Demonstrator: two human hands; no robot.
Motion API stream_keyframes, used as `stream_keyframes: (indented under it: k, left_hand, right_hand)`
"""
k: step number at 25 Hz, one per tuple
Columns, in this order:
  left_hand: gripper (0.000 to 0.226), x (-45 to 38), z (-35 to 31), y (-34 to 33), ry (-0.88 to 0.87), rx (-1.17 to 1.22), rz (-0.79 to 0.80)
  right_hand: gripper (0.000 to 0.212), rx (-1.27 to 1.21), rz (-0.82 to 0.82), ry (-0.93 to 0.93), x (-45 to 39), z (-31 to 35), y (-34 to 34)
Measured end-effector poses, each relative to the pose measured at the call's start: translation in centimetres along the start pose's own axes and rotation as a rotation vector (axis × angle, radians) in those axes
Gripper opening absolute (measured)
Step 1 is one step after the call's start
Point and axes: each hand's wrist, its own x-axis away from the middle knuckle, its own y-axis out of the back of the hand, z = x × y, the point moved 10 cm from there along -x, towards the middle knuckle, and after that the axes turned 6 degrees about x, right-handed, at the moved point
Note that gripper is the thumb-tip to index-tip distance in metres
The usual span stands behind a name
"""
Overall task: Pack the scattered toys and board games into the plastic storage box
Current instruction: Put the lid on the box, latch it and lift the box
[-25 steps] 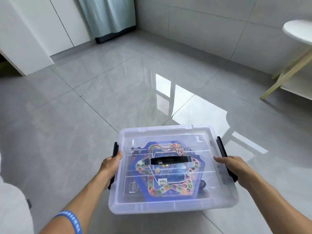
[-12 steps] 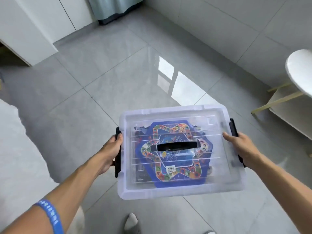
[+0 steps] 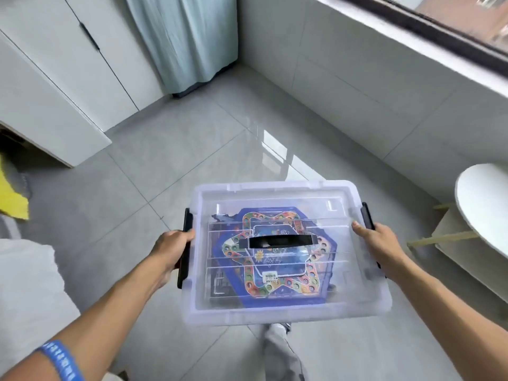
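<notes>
A: Change since the earlier view: the plastic storage box [image 3: 286,251] has come up off the floor [image 3: 165,166] and now hangs in front of the person, above a trouser leg [image 3: 283,350]; a window [image 3: 453,20] has come into view at 1 o'clock.

B: Grip status, left to right?

A: The left hand [image 3: 171,248], at 9 o'clock of the box, has its thumb on the lid [image 3: 275,193] edge and its fingers curled round the black side latch [image 3: 184,248]. The right hand [image 3: 380,243], at 3 o'clock, grips the opposite latch [image 3: 367,218] the same way. The black top handle [image 3: 275,241] is unused.

B: Contents?

A: A blue board game [image 3: 270,254] lies flat inside, under the shut lid. Other items beneath it cannot be identified.

B: Hazards?

A: Judged, not observed: the load hangs on the latches. If one releases, the body could drop away from the lid. Tilting would slide the contents to one end. The white stool [image 3: 481,210] at 3 o'clock is near the right elbow and may be struck.

B: Legible text?

A: A white barcode sticker [image 3: 270,276] is on the game; its print is too small to read. The blue wristband [image 3: 61,361] at 7 o'clock carries white lettering, also illegible.
</notes>
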Motion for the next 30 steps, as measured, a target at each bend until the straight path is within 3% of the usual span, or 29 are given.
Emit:
stream_keyframes:
  k: [2, 6, 8, 13, 16, 21, 27, 30]
  left_hand:
    - [0.033, -3.4, -3.7, -1.3, 0.062, 0.033, -0.08]
    - [0.028, -11.9, -11.1, -4.6, 0.112, 0.071, -0.037]
    - [0.026, -16.3, -14.5, -5.9, 0.1, 0.067, 0.001]
    - [0.042, -29.3, -24.8, -5.9, 0.053, -0.016, -0.113]
    - [0.022, -36.7, -33.3, -6.7, 0.024, 0.026, -0.096]
    - [0.011, -47.1, -44.9, -7.4, -0.097, -0.032, -0.182]
    - [0.023, -62.1, -57.0, -12.0, -0.121, -0.064, -0.22]
    - [0.046, -69.8, -62.5, -14.7, -0.187, -0.088, -0.187]
  right_hand:
    - [0.037, -0.015, 0.007, -0.023, -4.6, 2.5, -0.3]
    - [0.036, -0.025, -0.016, -0.063, -13.9, 8.3, -1.3]
    - [0.035, -0.013, -0.024, -0.056, -18.6, 12.0, -2.0]
    - [0.036, -0.003, -0.029, -0.043, -31.2, 22.5, -5.5]
    - [0.044, -0.044, -0.072, -0.098, -39.0, 28.1, -8.2]
    - [0.036, -0.101, -0.039, -0.082, -50.5, 36.9, -12.5]
    - [0.035, -0.179, -0.067, -0.127, -65.1, 44.3, -15.8]
    - [0.033, -0.222, -0.121, -0.174, -72.1, 47.7, -17.5]
